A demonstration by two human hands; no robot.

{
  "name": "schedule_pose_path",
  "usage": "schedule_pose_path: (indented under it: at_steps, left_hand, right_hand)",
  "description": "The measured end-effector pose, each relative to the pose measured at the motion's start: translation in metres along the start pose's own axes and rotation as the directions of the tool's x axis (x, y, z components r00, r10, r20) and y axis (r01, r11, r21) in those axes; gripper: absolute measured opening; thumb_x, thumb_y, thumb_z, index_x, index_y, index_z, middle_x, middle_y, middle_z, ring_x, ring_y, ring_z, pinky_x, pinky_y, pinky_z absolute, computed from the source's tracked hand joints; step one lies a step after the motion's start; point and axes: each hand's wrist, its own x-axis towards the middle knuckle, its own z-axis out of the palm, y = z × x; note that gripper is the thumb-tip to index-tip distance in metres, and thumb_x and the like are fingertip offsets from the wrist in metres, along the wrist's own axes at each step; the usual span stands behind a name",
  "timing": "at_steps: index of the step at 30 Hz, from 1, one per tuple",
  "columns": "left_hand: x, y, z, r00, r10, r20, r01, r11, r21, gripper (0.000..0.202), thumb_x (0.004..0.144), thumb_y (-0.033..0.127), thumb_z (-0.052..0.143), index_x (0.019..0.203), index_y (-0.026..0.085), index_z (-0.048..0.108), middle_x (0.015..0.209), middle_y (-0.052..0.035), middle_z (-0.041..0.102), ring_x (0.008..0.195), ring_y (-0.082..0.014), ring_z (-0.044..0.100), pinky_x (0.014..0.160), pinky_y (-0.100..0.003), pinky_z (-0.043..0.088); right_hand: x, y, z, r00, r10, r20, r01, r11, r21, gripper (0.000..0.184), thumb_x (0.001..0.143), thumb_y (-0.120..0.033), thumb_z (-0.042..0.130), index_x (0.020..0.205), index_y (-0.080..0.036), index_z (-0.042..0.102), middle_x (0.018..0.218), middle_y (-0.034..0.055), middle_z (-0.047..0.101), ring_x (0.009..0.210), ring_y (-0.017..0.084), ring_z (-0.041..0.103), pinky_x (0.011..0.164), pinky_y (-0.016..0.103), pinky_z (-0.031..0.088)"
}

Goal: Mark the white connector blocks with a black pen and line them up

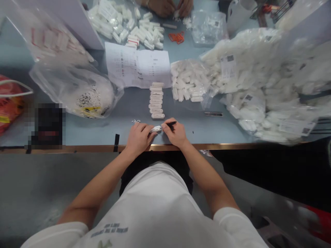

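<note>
The left hand (138, 137) lies near the front edge of the tabletop (129, 105), its grip pinching the left end of a small white plastic housing (156, 128) with a row of dark marks along it. The right hand (176, 133) faces it, its grip closed around a slim black tool (171, 124); the fingers are at the housing's right end, though whether the tool's tip touches it is too small to tell. A few small white parts (136, 121) lie just beyond the left hand.

Ahead of the held piece, a column of similar white housings (156, 100) runs toward a creased printed sheet (139, 65). To the right of the column is a clear bag of white pieces (190, 81), with metal thread snips (213, 114) nearer the edge. To the left sits a clear bag of small black-and-white parts (89, 98). Across the tabletop, another person's hands (165, 7) work near some orange pieces (176, 37).
</note>
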Motion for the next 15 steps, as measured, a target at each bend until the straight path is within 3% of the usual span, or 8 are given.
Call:
schedule_pose_path:
  at_steps: [11,13,15]
  left_hand:
    - [-0.002,0.003,0.0,0.999,-0.034,-0.011,0.034,0.999,-0.01,0.035,0.093,0.047,0.055,0.11,0.019,0.068,0.103,-0.0114,0.069,0.094,-0.0258,0.059,0.087,-0.042,0.045]
    - [-0.003,0.011,-0.011,0.997,-0.07,-0.038,0.069,0.997,-0.033,0.037,0.093,0.048,0.056,0.113,0.019,0.067,0.105,-0.0123,0.068,0.096,-0.0259,0.06,0.088,-0.043,0.047]
    - [-0.003,0.023,-0.034,0.995,-0.094,-0.045,0.087,0.987,-0.133,0.034,0.094,0.047,0.054,0.112,0.022,0.068,0.102,-0.0105,0.069,0.096,-0.0242,0.061,0.088,-0.042,0.048]
  right_hand:
    - [-0.001,0.001,-0.001,0.996,0.062,-0.063,-0.054,0.992,0.112,0.029,0.094,-0.052,0.052,0.087,-0.024,0.059,0.07,-0.0018,0.064,0.064,0.014,0.06,0.068,0.028,0.047]
    - [-0.001,0.002,-0.001,0.993,0.089,-0.083,-0.075,0.984,0.161,0.029,0.093,-0.052,0.052,0.087,-0.024,0.058,0.069,-0.0019,0.065,0.064,0.013,0.061,0.068,0.028,0.048]
    - [0.0,0.002,-0.001,0.989,0.111,-0.101,-0.088,0.974,0.209,0.03,0.093,-0.052,0.053,0.087,-0.024,0.057,0.068,-0.0022,0.065,0.062,0.013,0.061,0.066,0.027,0.048]
